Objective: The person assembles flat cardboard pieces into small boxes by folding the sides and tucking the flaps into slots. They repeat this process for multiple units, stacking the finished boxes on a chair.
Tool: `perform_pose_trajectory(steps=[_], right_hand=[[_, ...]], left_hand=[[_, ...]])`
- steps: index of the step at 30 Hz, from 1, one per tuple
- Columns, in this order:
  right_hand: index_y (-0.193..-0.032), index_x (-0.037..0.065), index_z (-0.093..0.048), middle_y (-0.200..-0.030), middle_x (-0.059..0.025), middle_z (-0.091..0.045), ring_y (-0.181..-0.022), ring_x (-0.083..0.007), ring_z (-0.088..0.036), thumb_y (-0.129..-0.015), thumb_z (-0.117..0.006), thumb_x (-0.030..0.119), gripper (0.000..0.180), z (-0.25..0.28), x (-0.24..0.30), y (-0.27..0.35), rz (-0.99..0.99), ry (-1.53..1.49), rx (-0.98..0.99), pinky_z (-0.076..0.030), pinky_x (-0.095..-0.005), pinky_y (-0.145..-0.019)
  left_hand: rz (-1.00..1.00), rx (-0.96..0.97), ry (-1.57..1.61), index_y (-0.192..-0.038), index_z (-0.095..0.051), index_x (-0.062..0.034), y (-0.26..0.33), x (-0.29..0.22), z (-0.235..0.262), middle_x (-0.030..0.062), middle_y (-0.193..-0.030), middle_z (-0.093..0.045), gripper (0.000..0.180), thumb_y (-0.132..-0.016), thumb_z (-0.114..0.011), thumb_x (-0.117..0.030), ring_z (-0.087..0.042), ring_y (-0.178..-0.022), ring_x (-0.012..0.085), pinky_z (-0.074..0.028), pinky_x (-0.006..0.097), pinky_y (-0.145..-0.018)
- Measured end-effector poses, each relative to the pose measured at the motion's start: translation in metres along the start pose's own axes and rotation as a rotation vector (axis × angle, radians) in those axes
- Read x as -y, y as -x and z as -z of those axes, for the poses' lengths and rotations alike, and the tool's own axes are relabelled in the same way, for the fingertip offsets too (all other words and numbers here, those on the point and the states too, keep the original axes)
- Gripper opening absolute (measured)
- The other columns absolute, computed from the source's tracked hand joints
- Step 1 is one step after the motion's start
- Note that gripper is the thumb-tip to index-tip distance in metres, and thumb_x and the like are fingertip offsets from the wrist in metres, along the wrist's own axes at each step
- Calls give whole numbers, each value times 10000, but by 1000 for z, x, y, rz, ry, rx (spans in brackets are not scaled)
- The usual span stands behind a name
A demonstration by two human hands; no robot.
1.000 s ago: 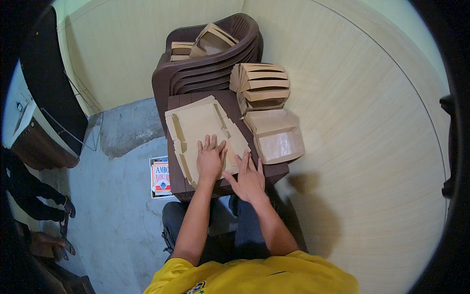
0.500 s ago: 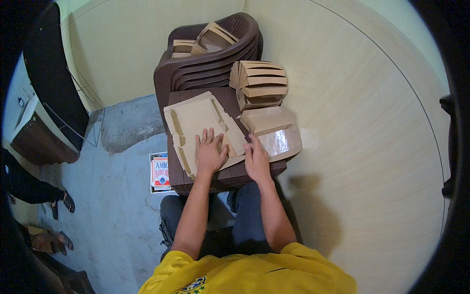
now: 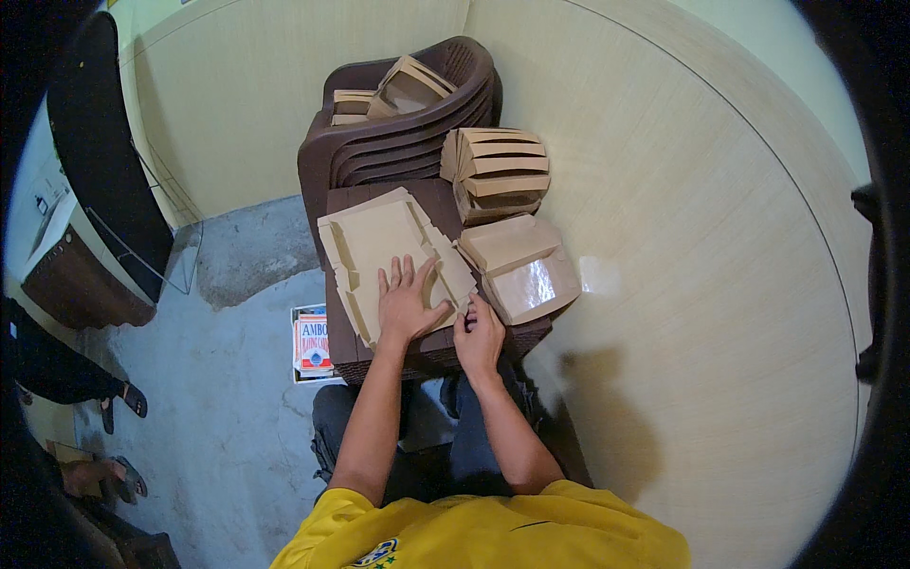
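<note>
Flat cardboard (image 3: 379, 232) pinned on worktop (image 3: 439, 201) by spread left hand (image 3: 403, 310), presumably for steadiness; corner pinched by right hand (image 3: 481, 336).

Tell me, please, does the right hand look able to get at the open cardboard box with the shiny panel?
Probably yes: the right hand is at the right edge of the flat cardboard sheet, and the open box lies close beside that hand, with no obstacle visible between.
</note>
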State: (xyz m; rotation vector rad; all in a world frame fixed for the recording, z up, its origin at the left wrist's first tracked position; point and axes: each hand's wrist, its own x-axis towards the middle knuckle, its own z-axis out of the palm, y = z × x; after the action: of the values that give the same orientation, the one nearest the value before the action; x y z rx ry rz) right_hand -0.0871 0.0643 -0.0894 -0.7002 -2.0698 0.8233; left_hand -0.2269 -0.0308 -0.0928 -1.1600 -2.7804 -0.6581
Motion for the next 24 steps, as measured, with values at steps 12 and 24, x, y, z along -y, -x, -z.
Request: perform_pose_trajectory(steps=[12, 24], right_hand=[[-991, -23, -805, -927, -138, -774, -803, -262, -743, -965, -755, 130, 163, -5, -21, -6, -89, -121, 157, -585, -376, -734], [-1005, 4, -711, -798, -90, -732, -633, -171, -696, -811, -854, -47, 246, 11, -5, -46, -708, -377, 490, -547, -323, -577]], left_hand=[[54, 1, 25, -1729, -265, -319, -2, -8, 5, 218, -1733, -364, 1011, -886, -712, -655, -236, -1646, 408, -101, 576, -1347], [74, -54, 141, -1706, -327, -256, -3, -4, 4, 216, -1701, -420, 996, -854, -757, -543, -294, -1624, 399, -121, 554, -1352]])
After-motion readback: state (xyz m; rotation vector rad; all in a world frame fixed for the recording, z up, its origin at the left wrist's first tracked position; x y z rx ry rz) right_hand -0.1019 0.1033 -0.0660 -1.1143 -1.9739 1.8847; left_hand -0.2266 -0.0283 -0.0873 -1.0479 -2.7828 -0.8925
